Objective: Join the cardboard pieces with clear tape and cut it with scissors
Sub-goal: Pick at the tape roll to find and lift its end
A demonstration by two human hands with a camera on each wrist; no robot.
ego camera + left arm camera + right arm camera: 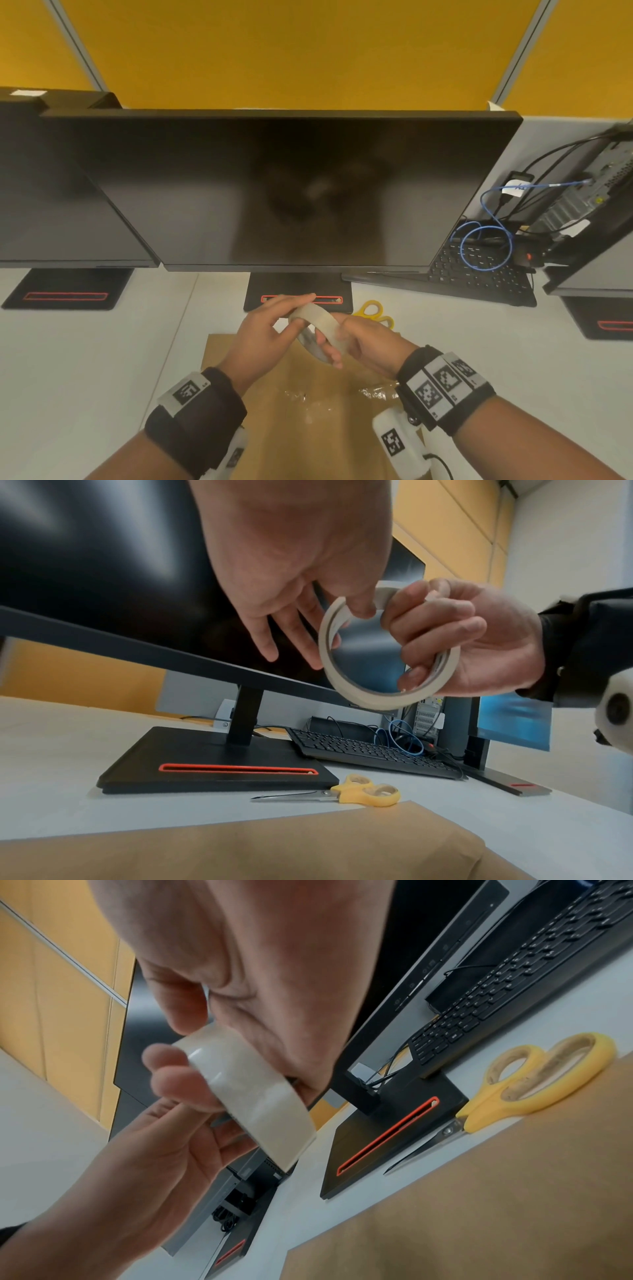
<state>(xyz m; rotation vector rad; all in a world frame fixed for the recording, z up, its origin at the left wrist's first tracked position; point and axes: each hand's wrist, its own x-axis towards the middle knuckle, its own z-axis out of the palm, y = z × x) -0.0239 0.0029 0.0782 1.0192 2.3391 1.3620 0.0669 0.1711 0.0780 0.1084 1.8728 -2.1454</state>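
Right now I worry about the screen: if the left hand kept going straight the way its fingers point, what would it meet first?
Probably the monitor. The left hand, pinching the tape roll, points forward over the monitor's base; depth is hard to judge.

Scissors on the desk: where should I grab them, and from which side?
Probably by the yellow handle loops of the scissors, coming from the right. They lie flat and closed between the monitor base and cardboard, with the sharp blades pointing left.
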